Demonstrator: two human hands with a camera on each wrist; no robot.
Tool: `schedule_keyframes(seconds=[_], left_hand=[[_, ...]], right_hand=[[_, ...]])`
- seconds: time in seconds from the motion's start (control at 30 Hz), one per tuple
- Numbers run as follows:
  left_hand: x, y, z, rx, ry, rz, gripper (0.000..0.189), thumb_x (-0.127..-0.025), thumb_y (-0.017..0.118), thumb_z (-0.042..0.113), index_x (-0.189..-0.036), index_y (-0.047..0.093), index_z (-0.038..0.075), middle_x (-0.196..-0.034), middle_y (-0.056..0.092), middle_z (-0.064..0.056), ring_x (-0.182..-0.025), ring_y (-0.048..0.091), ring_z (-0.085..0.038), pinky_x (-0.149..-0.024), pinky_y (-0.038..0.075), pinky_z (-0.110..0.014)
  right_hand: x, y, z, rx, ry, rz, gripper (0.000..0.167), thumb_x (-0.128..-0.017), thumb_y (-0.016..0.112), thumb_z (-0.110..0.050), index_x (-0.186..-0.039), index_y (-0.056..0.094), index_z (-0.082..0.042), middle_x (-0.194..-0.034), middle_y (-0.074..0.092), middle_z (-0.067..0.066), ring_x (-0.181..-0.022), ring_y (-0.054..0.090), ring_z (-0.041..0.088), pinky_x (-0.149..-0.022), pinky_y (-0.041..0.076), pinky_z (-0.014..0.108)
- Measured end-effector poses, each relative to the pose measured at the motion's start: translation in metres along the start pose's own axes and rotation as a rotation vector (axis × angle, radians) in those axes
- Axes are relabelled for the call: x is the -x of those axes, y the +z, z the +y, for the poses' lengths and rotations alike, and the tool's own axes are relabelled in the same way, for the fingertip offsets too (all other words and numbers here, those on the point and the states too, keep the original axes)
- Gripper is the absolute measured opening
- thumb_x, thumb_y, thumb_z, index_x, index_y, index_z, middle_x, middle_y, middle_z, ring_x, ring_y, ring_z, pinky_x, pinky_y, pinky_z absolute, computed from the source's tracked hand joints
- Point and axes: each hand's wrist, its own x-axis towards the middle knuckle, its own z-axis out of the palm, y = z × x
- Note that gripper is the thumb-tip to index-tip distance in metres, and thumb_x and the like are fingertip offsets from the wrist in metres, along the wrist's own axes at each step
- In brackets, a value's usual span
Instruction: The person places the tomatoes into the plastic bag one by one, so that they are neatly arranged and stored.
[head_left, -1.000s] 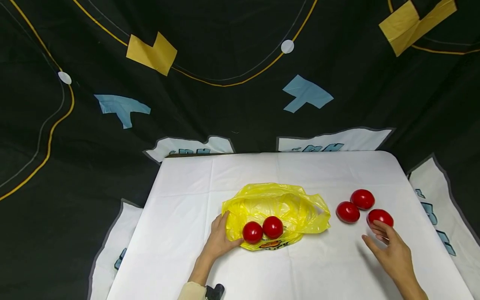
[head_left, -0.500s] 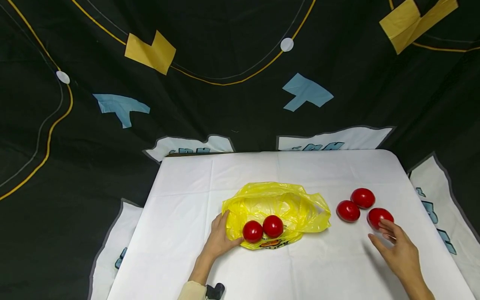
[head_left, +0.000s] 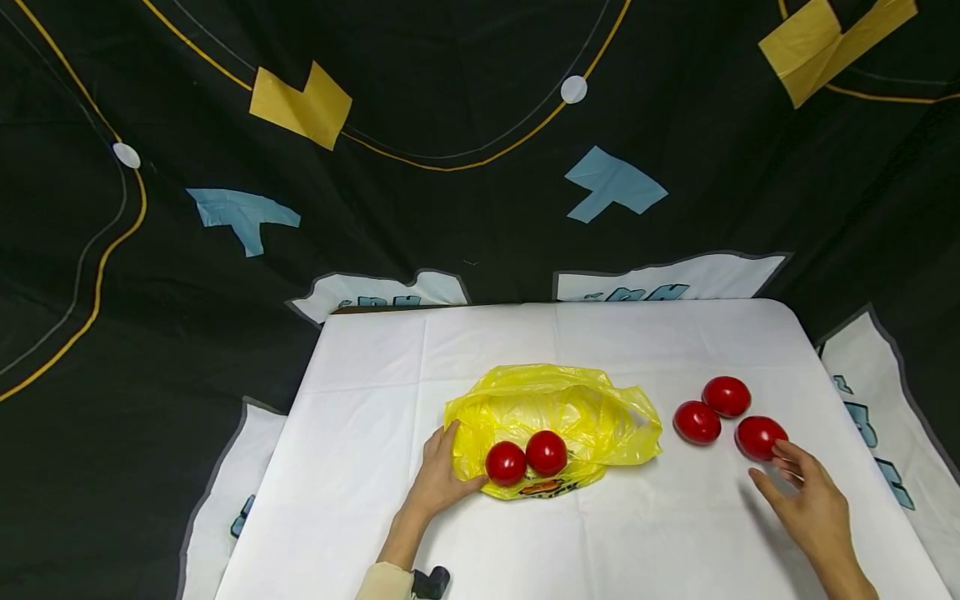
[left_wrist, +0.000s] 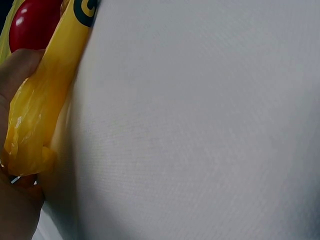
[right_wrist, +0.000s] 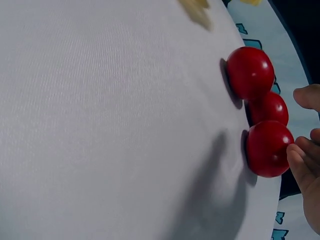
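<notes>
In the head view, my left hand (head_left: 437,477) holds the left edge of a crumpled yellow plastic bag (head_left: 525,400). The left wrist view has the thumb (left_wrist: 21,67) over the bag's edge beside a red ball, and fingers curled at the bag's underside. Two glossy red balls (head_left: 506,463) lie side by side at the front of the bag. On the right, my right hand (head_left: 812,504) is apart from the bag, fingers loosely bent and holding nothing. Its fingertips are right by the nearest red ball (head_left: 759,437) of a group of three.
Two more red balls, one at the left (head_left: 697,422) and one at the back (head_left: 726,397), make up the group. A white cloth (head_left: 637,542) covers the table. Behind it hangs a black curtain (head_left: 465,225) with yellow and blue shapes.
My right hand has drawn back a little to the right and toward me, off the nearest red ball. The balls, the bag and my left hand have stayed in place.
</notes>
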Motion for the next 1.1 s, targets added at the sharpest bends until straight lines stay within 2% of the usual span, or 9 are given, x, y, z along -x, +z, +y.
schedule_keyframes(seconds=[0.03, 0.1, 0.2, 0.3, 0.63, 0.87, 0.97, 1.03, 1.1], left_hand=[[0.0, 0.0, 0.0, 0.001, 0.003, 0.003, 0.107, -0.067, 0.079, 0.048, -0.148, 0.026, 0.004, -0.148, 0.027, -0.02, -0.135, 0.026, -0.034, -0.102, 0.037, -0.05], [0.0, 0.0, 0.0, 0.003, 0.012, 0.008, 0.107, -0.067, 0.08, 0.048, -0.148, 0.026, 0.004, -0.147, 0.028, -0.02, -0.134, 0.027, -0.035, -0.101, 0.038, -0.051], [0.0, 0.0, 0.0, -0.001, 0.011, 0.011, 0.107, -0.066, 0.08, 0.048, -0.148, 0.027, 0.004, -0.147, 0.028, -0.019, -0.134, 0.027, -0.034, -0.101, 0.038, -0.05], [0.0, 0.0, 0.0, 0.002, 0.008, 0.01, 0.107, -0.066, 0.08, 0.048, -0.148, 0.026, 0.005, -0.148, 0.028, -0.019, -0.134, 0.026, -0.034, -0.102, 0.037, -0.05], [0.001, 0.0, 0.0, 0.011, 0.009, 0.004, 0.107, -0.066, 0.08, 0.048, -0.148, 0.026, 0.004, -0.147, 0.027, -0.02, -0.134, 0.027, -0.035, -0.101, 0.037, -0.051], [0.0, -0.001, 0.0, 0.011, 0.001, 0.001, 0.107, -0.067, 0.079, 0.049, -0.148, 0.026, 0.004, -0.147, 0.028, -0.02, -0.134, 0.027, -0.035, -0.101, 0.037, -0.051], [0.001, -0.001, 0.0, 0.009, -0.007, -0.001, 0.107, -0.066, 0.079, 0.049, -0.148, 0.026, 0.005, -0.148, 0.027, -0.019, -0.134, 0.027, -0.035, -0.101, 0.037, -0.051], [0.001, 0.0, 0.0, 0.008, -0.009, 0.001, 0.107, -0.066, 0.08, 0.049, -0.148, 0.027, 0.004, -0.147, 0.027, -0.02, -0.134, 0.027, -0.035, -0.101, 0.038, -0.051], [0.001, 0.0, 0.0, 0.006, -0.013, -0.004, 0.107, -0.066, 0.08, 0.048, -0.148, 0.026, 0.005, -0.148, 0.027, -0.02, -0.134, 0.027, -0.035, -0.101, 0.038, -0.051]], right_hand=[[0.0, 0.0, 0.001, 0.005, 0.012, -0.004, 0.062, -0.079, 0.077, -0.018, -0.13, 0.048, 0.002, -0.115, 0.057, 0.02, -0.096, 0.058, 0.018, -0.079, 0.04, 0.002], [-0.001, -0.001, 0.002, 0.012, 0.035, -0.018, 0.063, -0.081, 0.076, -0.018, -0.132, 0.046, 0.002, -0.117, 0.055, 0.022, -0.1, 0.056, 0.035, -0.084, 0.046, 0.018], [-0.001, 0.0, 0.004, 0.013, 0.066, -0.039, 0.065, -0.082, 0.075, -0.019, -0.134, 0.043, 0.003, -0.121, 0.051, 0.024, -0.104, 0.054, 0.04, -0.086, 0.046, 0.041], [-0.003, 0.001, 0.005, 0.006, 0.095, -0.059, 0.067, -0.083, 0.073, -0.02, -0.137, 0.04, 0.003, -0.124, 0.047, 0.026, -0.107, 0.052, 0.043, -0.086, 0.043, 0.055], [-0.01, 0.001, 0.009, 0.012, 0.113, -0.075, 0.069, -0.084, 0.072, -0.017, -0.138, 0.035, 0.006, -0.129, 0.04, 0.03, -0.11, 0.047, 0.046, -0.088, 0.042, 0.058], [-0.013, 0.004, 0.016, 0.038, 0.082, -0.047, 0.068, -0.082, 0.073, -0.015, -0.136, 0.038, 0.006, -0.125, 0.041, 0.029, -0.108, 0.049, 0.046, -0.084, 0.045, 0.055], [-0.016, 0.008, 0.025, 0.026, 0.086, -0.042, 0.071, -0.08, 0.074, -0.016, -0.136, 0.037, 0.005, -0.125, 0.04, 0.029, -0.107, 0.049, 0.047, -0.084, 0.046, 0.055], [-0.02, 0.012, 0.035, 0.066, 0.075, -0.035, 0.072, -0.081, 0.075, -0.022, -0.137, 0.038, 0.004, -0.124, 0.041, 0.028, -0.106, 0.051, 0.045, -0.08, 0.05, 0.047], [-0.024, 0.016, 0.044, 0.064, 0.086, -0.048, 0.074, -0.081, 0.075, -0.024, -0.138, 0.037, 0.003, -0.125, 0.04, 0.029, -0.107, 0.05, 0.046, -0.082, 0.05, 0.048]])
